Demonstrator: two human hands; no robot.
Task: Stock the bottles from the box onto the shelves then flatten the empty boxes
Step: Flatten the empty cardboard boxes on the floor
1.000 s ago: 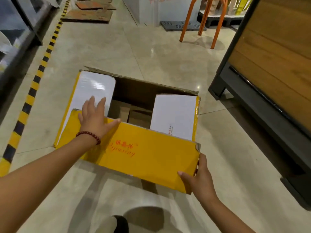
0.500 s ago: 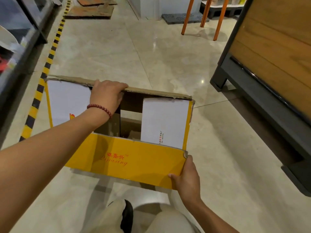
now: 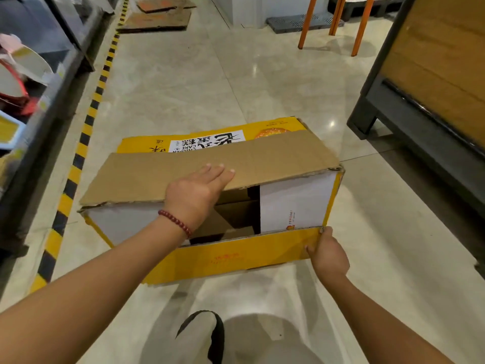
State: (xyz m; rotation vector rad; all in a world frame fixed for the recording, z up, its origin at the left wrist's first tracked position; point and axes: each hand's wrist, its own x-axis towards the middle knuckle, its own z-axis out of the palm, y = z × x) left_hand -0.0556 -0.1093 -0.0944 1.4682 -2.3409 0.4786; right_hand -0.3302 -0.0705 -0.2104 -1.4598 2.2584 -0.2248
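A yellow cardboard box point(image 3: 236, 256) lies on the tiled floor in front of me, tipped so its opening faces me. Its brown long flap point(image 3: 262, 161) is folded over the top. My left hand point(image 3: 196, 190) presses flat on that flap with straight fingers. My right hand point(image 3: 328, 253) grips the right end of the near yellow flap. White inner flaps show at both sides of the opening, and brown cardboard dividers sit inside. No bottles are visible.
A shelf unit point(image 3: 31, 74) runs along the left behind a black-and-yellow floor stripe point(image 3: 86, 127). A wood-panelled stand point(image 3: 433, 88) stands on the right. Flattened cardboard point(image 3: 157, 19) lies far ahead, orange chair legs point(image 3: 359, 27) beyond. My shoe point(image 3: 202, 334) is just below the box.
My left hand went from the near flap to the far edge and pulled the far flap over the opening. The box tipped toward me. My right hand kept its grip.
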